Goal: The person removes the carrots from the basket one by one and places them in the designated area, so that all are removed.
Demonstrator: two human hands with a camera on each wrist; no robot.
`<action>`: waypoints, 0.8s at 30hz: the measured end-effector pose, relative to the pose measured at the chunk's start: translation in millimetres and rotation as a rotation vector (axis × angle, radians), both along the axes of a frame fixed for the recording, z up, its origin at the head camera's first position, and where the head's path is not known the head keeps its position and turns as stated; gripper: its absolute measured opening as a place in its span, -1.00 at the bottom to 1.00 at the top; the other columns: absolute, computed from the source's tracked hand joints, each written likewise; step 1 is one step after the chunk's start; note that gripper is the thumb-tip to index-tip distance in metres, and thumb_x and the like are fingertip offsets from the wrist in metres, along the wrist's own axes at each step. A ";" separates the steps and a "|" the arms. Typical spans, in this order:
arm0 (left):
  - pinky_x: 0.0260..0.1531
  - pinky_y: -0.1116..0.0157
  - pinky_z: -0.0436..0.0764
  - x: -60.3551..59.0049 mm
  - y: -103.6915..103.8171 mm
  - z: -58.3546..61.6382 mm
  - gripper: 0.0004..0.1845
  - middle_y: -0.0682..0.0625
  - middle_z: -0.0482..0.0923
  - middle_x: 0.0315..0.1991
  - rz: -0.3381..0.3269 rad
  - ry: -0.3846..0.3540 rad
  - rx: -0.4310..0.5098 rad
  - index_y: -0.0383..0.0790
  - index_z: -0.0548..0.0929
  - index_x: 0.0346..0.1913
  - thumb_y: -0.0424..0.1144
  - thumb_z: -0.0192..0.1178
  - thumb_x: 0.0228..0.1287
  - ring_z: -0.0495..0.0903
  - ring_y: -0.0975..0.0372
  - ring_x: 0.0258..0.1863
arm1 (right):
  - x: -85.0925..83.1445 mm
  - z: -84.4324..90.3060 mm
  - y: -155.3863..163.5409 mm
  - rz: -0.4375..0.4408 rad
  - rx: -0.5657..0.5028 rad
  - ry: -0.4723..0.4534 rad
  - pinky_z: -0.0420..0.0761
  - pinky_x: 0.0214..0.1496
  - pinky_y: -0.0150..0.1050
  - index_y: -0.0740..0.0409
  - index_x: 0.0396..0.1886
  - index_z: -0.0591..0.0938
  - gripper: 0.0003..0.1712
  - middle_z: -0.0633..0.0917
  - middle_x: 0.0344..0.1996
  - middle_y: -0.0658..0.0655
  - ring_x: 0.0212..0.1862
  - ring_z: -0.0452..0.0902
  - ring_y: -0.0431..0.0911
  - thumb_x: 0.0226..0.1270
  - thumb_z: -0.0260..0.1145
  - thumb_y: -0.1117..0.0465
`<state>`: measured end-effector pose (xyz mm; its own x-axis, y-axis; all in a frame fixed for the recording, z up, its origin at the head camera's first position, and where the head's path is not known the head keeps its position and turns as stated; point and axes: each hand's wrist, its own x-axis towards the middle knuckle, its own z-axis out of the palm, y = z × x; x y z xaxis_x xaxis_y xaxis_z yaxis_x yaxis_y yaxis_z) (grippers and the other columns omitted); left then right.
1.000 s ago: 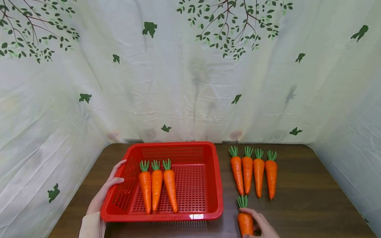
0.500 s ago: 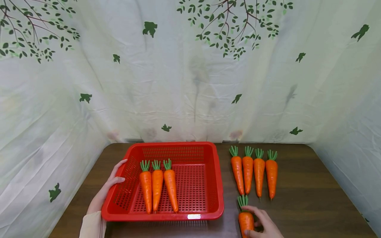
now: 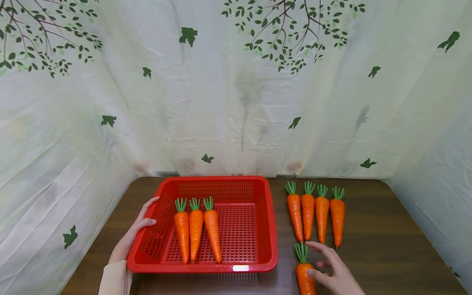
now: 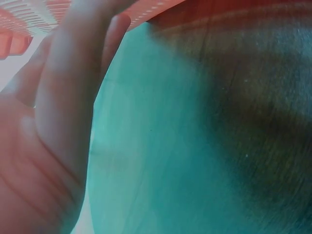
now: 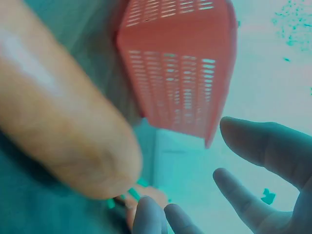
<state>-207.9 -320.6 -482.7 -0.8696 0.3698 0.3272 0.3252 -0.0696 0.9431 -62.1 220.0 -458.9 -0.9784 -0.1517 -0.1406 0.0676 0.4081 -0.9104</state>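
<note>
A red mesh basket (image 3: 217, 179) sits on the dark wooden table (image 3: 376, 254) and holds three orange carrots (image 3: 196, 229) side by side. My left hand (image 3: 138, 223) rests on the basket's left rim, fingers straight along it; the left wrist view shows that hand (image 4: 58, 122) flat against the basket (image 4: 29, 14). One loose carrot (image 3: 303, 276) lies at the front, right of the basket. My right hand (image 3: 326, 266) hovers just right of it, fingers spread and thumb touching its side. In the right wrist view the carrot (image 5: 53, 122) lies beside spread fingers (image 5: 263, 146).
Several more carrots (image 3: 315, 213) lie in a neat row on the table, behind the loose one, green tops pointing away. A leaf-print cloth backdrop (image 3: 236, 102) closes in the table at the back and on both sides.
My right hand has lifted off the loose carrot and slid right and forward, fingers spreading. The carrot, the basket and the left hand have stayed where they were.
</note>
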 end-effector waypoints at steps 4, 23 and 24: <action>-0.16 0.45 0.48 -0.1 -1.0 0.3 -0.23 0.17 0.38 0.06 -0.002 -0.008 -0.006 0.23 0.28 0.37 -0.54 -0.18 0.13 0.48 0.35 -0.08 | -4.9 11.2 -7.3 -0.018 -0.063 -0.020 0.50 -0.26 -0.16 0.23 0.33 0.33 -0.30 0.30 0.23 0.38 -0.16 0.42 0.02 0.21 0.37 0.26; -0.06 -0.01 0.53 17.0 -0.4 25.8 -0.33 -0.22 -0.12 0.32 -0.027 -0.496 -0.104 0.24 -0.14 0.47 -0.29 -0.17 0.45 0.41 -0.06 0.05 | -25.6 46.6 -35.7 0.113 -0.156 0.016 0.56 -0.15 -0.03 0.05 0.32 0.37 -0.41 0.35 0.26 0.31 -0.07 0.46 0.10 0.32 0.28 0.13; -0.06 0.05 0.53 15.3 0.0 24.7 -0.34 -0.18 -0.07 0.31 -0.014 -0.462 -0.106 0.23 -0.09 0.47 -0.31 -0.15 0.44 0.42 -0.01 0.05 | -26.4 47.4 -36.7 0.119 -0.154 0.015 0.55 -0.15 -0.03 0.06 0.32 0.36 -0.41 0.35 0.26 0.32 -0.07 0.46 0.09 0.32 0.28 0.13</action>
